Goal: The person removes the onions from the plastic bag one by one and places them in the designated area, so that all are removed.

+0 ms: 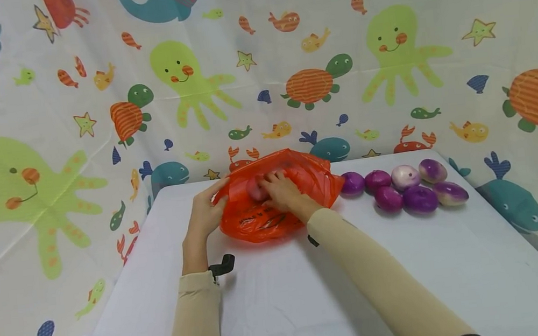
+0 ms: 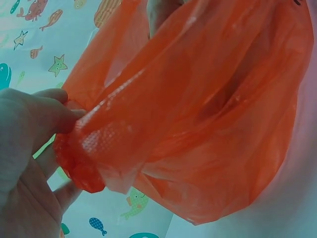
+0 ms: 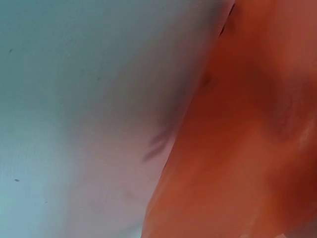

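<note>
A crinkled red plastic bag [image 1: 255,226] lies toward the back of the table, its mouth held open. My left hand [image 1: 207,209] pinches the bag's rim on the left side; in the left wrist view, the thumb and fingers of that hand [image 2: 34,144] grip a bunched fold. Inside the mouth, my right hand [image 1: 283,191] has its fingers around a round, reddish-purple onion [image 1: 256,189], which is partly hidden. The right wrist view is filled by blurred red plastic [image 3: 237,148] and the white table, with the hand out of sight there.
Several red onions [image 1: 420,200] sit in a cluster right of the bag, the closest one [image 1: 352,184] beside its right edge. The white table [image 1: 273,308] ends at a curtain [image 1: 257,44] printed with sea animals.
</note>
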Demonstrator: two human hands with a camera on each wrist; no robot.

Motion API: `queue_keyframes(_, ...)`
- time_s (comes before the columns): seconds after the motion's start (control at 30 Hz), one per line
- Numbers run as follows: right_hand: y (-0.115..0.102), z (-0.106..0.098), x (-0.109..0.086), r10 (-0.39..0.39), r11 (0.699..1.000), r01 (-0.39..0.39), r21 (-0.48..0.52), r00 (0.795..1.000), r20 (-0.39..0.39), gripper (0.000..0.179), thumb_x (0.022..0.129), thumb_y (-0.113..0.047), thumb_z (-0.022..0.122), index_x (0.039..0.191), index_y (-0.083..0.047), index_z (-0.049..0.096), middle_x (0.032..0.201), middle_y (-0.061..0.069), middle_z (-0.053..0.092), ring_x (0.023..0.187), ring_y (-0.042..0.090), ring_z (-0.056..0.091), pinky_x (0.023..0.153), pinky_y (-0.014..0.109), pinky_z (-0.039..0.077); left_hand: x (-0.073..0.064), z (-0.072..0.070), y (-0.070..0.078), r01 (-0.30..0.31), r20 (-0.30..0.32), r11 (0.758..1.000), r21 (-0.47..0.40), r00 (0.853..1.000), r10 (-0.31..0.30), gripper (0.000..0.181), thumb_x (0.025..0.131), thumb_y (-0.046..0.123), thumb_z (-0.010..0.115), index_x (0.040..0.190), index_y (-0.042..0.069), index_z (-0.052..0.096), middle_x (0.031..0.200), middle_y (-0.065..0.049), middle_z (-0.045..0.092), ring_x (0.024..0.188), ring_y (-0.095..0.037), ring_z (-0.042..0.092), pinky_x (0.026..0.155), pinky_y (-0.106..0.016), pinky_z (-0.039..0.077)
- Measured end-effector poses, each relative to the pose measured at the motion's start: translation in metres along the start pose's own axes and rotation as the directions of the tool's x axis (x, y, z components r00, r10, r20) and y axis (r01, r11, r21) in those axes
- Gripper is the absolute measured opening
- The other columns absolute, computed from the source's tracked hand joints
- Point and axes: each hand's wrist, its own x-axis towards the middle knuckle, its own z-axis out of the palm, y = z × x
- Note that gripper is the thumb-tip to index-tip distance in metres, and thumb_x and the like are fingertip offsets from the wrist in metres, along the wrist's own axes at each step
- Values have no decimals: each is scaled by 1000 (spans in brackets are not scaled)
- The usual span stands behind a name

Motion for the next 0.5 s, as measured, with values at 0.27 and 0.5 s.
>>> queue_keyframes(0.27,-3,2,3,8,999,-11,38,997,81,80,98,-38,72,165,-21,32,173,4,24,157,36,24,125,58,33,1,1,0,-7,4,1000,7,1000,7,53,102,4,60,151,25,57,156,0,56,147,-33,49,114,-56,47)
queue_keyframes(0.5,-7,4,2,23,999,-26,41,996,84,76,98,-40,71,163,-25,35,165,7,32,146,38,32,118,53,45,1,0,0,-9,7,1000,3,1000,9,54,102,3,59,151,25,57,156,0,55,148,-33,48,116,-57,45)
